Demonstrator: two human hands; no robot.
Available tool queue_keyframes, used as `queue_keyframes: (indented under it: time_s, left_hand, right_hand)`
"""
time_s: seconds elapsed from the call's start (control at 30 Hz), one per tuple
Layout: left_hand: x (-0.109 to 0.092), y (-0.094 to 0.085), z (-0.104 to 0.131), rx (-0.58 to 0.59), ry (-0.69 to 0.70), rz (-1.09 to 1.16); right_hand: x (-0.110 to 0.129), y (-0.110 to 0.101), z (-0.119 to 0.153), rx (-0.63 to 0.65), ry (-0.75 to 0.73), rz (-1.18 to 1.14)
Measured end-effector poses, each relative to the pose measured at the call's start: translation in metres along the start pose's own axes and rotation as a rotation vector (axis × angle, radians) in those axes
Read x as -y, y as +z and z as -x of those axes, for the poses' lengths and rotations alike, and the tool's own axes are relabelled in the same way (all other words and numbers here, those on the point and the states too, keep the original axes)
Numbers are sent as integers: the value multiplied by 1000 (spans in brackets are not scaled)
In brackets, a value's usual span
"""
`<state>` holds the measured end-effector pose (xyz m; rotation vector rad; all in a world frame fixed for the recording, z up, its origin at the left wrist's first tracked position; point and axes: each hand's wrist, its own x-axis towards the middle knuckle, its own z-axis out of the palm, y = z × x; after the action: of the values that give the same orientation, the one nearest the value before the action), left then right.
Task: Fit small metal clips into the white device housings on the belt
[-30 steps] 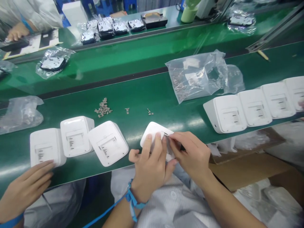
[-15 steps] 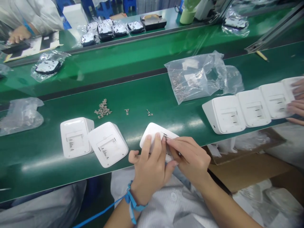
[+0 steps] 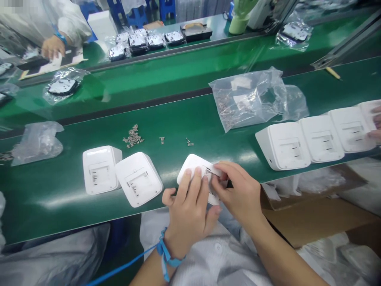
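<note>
A white plastic housing (image 3: 190,163) lies at the bench's front edge, partly covered by both hands. My left hand (image 3: 190,206) rests on it with fingers spread, a blue wrist strap around the wrist. At the housing's right side is my right hand (image 3: 238,188), thumb and fingers bent together by the recess; what they pinch is too small to make out. Beyond the housing are a few small metal pieces (image 3: 189,142), another small group (image 3: 162,140) and a larger pile (image 3: 133,136). Two white housings (image 3: 101,169) (image 3: 139,178) sit to the left, touching.
On the right stands a row of white housings (image 3: 287,145), with a co-worker's hand (image 3: 376,123) at its end. A clear bag of metal parts (image 3: 247,99) lies behind. Another plastic bag (image 3: 40,143) is at left. An open carton (image 3: 315,218) sits below the bench's right edge.
My right hand's fingers have shifted slightly up and apart from my left fingertips, showing more of the recess. The co-worker's hand at right has drawn back. Across the bench, another person's hand has moved right.
</note>
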<state>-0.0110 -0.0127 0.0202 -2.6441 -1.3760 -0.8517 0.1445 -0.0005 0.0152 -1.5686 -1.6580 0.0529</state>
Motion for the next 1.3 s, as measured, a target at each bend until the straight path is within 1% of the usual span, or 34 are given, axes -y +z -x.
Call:
queue_keyframes:
  time_s: [0.17,0.2,0.27,0.37,0.47,0.53,0.63,0.73,0.83,0.9,0.97,1.03,1.1,1.17,1.27,1.3]
  left_hand:
    - [0,-6,1,16,-39,-6]
    - [0,-8,2,19,-60,-20]
    - [2,-13,4,11,-112,-47]
    - [6,-17,11,-9,-188,-67]
    - [9,-17,19,-24,-252,-60]
    - [11,-15,23,-47,-288,-57]
    - [15,-13,25,-75,-320,-70]
    - [22,-13,27,-99,-340,-91]
    - [33,-16,30,-99,-357,-119]
    - [41,-20,30,-81,-368,-137]
    - [49,-25,29,-71,-380,-163]
    - [55,-30,26,-72,-384,-202]
    - [60,-34,20,-78,-393,-243]
    - [63,-36,15,-76,-414,-260]
    - [63,-36,7,-55,-454,-252]
    - [63,-36,6,-47,-458,-249]
  right_hand:
    - [11,-1,-1,40,109,54]
    - [14,-2,0,54,93,45]
    - [15,-3,-3,119,13,-19]
    - [8,3,-24,188,-131,-129]
    - [-1,25,-64,268,-179,-126]
    - [0,46,-94,394,-194,-104]
    - [12,82,-131,581,-242,-73]
    - [24,112,-149,680,-279,-52]
    - [26,126,-153,699,-291,-59]
    - [23,127,-152,686,-291,-63]
    - [19,123,-154,668,-286,-67]
    - [14,114,-156,652,-271,-80]
    - [8,104,-157,643,-224,-122]
    - [2,92,-155,643,-108,-222]
    - [-5,74,-144,675,131,-470]
    - [-7,68,-139,683,186,-544]
